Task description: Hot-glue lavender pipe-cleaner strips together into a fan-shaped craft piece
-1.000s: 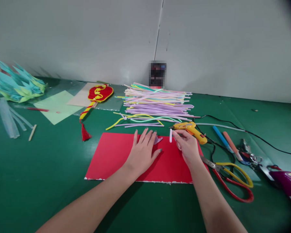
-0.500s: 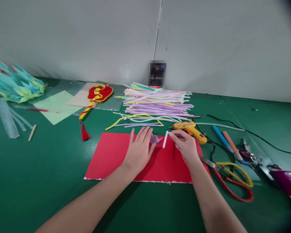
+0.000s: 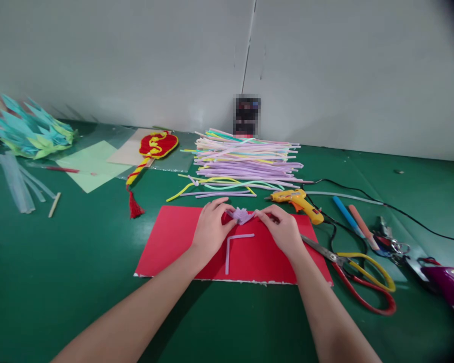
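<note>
A small lilac pipe-cleaner flower (image 3: 242, 215) sits over the far edge of a red sheet (image 3: 166, 247) on the green table. My left hand (image 3: 211, 229) pinches its left side and my right hand (image 3: 282, 229) pinches its right side. A lilac pipe cleaner bent into an L (image 3: 230, 247) lies on the red sheet between my wrists. I cannot make out the short white stick from the earlier frames.
A pile of pastel pipe cleaners (image 3: 245, 156) lies behind the sheet. A yellow glue gun (image 3: 298, 200), scissors with red and yellow handles (image 3: 359, 282), two markers (image 3: 353, 217) and a purple tool (image 3: 444, 282) are at right. Glue sticks (image 3: 17, 184), paper sheets (image 3: 91, 164) and a red ornament (image 3: 157, 145) are at left.
My left hand went from flat on the red sheet to pinching the lilac flower. My right hand came left to the flower. The bent pipe cleaner now shows between my wrists.
</note>
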Tool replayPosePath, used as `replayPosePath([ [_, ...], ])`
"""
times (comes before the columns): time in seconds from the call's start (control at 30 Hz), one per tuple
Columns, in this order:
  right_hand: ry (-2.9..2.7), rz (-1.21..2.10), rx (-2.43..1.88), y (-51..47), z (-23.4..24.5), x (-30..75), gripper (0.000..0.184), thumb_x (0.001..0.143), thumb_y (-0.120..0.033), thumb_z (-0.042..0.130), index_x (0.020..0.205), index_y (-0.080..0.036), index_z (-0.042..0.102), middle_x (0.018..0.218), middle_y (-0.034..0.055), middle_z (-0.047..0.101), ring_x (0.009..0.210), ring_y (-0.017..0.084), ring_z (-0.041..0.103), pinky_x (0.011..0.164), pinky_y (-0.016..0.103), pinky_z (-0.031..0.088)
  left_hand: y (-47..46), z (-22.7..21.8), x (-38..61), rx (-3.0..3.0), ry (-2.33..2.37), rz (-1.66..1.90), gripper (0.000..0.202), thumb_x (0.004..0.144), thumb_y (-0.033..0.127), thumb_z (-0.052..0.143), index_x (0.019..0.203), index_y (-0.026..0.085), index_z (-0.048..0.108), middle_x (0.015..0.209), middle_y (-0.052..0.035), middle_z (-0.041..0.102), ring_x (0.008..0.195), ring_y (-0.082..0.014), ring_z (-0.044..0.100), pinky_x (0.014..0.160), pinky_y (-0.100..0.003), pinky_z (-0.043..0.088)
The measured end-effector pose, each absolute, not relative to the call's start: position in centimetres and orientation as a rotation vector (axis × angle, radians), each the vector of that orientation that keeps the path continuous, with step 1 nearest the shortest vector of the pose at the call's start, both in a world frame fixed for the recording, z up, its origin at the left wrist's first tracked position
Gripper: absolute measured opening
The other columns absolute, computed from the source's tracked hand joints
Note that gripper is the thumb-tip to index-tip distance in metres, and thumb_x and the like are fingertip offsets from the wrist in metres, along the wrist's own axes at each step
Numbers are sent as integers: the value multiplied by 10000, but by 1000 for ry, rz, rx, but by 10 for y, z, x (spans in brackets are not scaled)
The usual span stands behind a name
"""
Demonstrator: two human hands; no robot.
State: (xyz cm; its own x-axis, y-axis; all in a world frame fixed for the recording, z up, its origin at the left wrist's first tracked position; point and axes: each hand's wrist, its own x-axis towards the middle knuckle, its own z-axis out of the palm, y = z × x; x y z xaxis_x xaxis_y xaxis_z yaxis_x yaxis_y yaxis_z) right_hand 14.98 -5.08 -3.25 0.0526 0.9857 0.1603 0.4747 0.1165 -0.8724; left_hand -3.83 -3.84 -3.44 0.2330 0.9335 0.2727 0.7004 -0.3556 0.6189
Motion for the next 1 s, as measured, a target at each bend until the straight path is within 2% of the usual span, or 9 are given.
replayPosePath([
  [0.23,-1587,715,-1542,-52,-33,146,282,792,-444,529,886,-209,652,829,43,624,595,127,467,570,260,406,-37,-31,-38,2081,1457,915,114,759,187,598,869,215,586,1118,-39,560,1066,-206,516,901,-404,431],
  [0.43,-1662,708,-1485,-55,-29,143,257,794,-434,532,875,-226,661,860,48,602,588,122,468,564,261,413,-37,-28,-38,2051,1388,936,51,765,183,586,805,211,573,990,-31,614,1074,-218,513,894,-409,432],
  [0.57,-1614,736,-1442,-55,-27,143,259,783,-437,543,850,-215,658,878,50,601,587,119,462,551,253,395,-38,-24,-36,1953,1352,897,58,775,227,574,833,221,568,875,-13,645,889,-192,591,809,-381,473],
  [0.73,-1547,871,-1456,-57,-25,141,233,765,-415,570,834,-206,645,752,18,620,598,126,476,554,246,382,-40,-22,-34,1819,1230,937,100,783,239,557,878,213,571,881,-8,646,833,-151,606,764,-302,490],
  [0.9,-1455,980,-1429,-58,-26,139,246,748,-429,583,799,-192,629,731,24,616,624,140,510,569,251,399,-36,-23,-34,1647,1149,991,284,774,251,569,1048,205,510,853,-15,641,819,-140,623,763,-296,504],
  [1.0,-1413,1005,-1411,-58,-27,139,261,734,-441,597,792,-189,633,736,24,626,633,140,528,587,254,412,-35,-22,-34,1599,1109,973,276,763,255,581,1029,202,527,902,-29,650,844,-149,624,779,-306,500],
])
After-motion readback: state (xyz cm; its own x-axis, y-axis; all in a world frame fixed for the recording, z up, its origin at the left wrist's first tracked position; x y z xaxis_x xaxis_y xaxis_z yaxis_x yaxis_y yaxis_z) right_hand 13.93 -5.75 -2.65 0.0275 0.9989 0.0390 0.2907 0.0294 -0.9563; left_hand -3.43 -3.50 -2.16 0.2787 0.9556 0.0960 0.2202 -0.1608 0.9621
